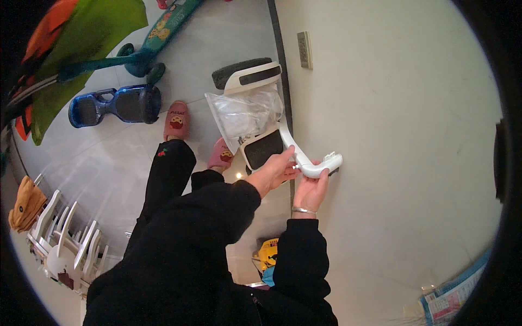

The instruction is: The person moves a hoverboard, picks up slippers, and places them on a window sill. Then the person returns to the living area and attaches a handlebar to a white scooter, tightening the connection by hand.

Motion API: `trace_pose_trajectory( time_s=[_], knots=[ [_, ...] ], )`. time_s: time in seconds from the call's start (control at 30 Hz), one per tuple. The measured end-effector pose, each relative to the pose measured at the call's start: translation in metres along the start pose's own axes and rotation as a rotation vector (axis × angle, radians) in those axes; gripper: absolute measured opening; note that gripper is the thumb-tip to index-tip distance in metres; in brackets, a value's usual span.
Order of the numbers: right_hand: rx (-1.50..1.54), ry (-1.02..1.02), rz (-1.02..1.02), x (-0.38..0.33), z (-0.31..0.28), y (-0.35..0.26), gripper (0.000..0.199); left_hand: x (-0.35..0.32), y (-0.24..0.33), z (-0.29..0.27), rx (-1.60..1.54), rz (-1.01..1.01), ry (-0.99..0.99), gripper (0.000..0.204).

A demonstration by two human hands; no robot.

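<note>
A white self-balancing scooter [255, 80] with dark foot pads and a dark wheel stands on the floor against the wall. A clear plastic bag [244, 111] lies over its middle. From the scooter a white curved steering bar [290, 139] reaches up toward me, bending at its top end. My left hand [277, 171] is closed at the bar's side, fingertips near a small white knob. My right hand [312, 194], with a silver bangle at the wrist, pinches the bar just under its bent end. The palm side of each grip is partly hidden.
The wall [391, 136] with a switch plate [305, 50] rises on the right. A blue hoverboard [114, 106], a teal kick scooter [142, 62] and white chairs [65, 233] stand at left. My pink slippers [176, 120] are beside the scooter. Something yellow [268, 253] sits near my right arm.
</note>
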State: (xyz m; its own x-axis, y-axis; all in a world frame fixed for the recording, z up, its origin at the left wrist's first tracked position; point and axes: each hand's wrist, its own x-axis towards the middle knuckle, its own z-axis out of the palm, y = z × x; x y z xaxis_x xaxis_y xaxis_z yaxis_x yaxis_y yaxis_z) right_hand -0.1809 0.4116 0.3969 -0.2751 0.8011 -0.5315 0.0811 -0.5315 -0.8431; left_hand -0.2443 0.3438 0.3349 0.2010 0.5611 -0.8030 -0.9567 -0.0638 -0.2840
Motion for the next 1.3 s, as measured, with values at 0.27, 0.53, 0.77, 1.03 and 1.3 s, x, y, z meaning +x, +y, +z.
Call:
trace_pose_trajectory(
  time_s=[0.27,0.53,0.77,1.03,1.3],
  knots=[
    [-1.678,-0.457,-0.890,-0.004,0.015,-0.065,0.060,0.014,-0.003,0.011,0.023,0.047,0.053,0.019],
    [-1.913,-1.084,-0.781,0.030,0.029,-0.076,0.043,0.001,-0.001,0.002,0.024,0.062,0.068,0.015],
    [-1.761,-1.060,-0.879,0.027,0.023,-0.063,0.034,-0.002,-0.001,-0.005,0.011,0.061,0.048,0.014],
    [-1.857,-1.165,-0.865,0.025,0.030,-0.066,0.032,-0.004,0.000,-0.005,0.106,0.041,0.124,0.012],
    [-1.856,-1.132,-0.718,-0.002,0.020,-0.064,0.034,-0.012,-0.010,-0.014,0.213,0.011,0.177,0.010]
  ],
)
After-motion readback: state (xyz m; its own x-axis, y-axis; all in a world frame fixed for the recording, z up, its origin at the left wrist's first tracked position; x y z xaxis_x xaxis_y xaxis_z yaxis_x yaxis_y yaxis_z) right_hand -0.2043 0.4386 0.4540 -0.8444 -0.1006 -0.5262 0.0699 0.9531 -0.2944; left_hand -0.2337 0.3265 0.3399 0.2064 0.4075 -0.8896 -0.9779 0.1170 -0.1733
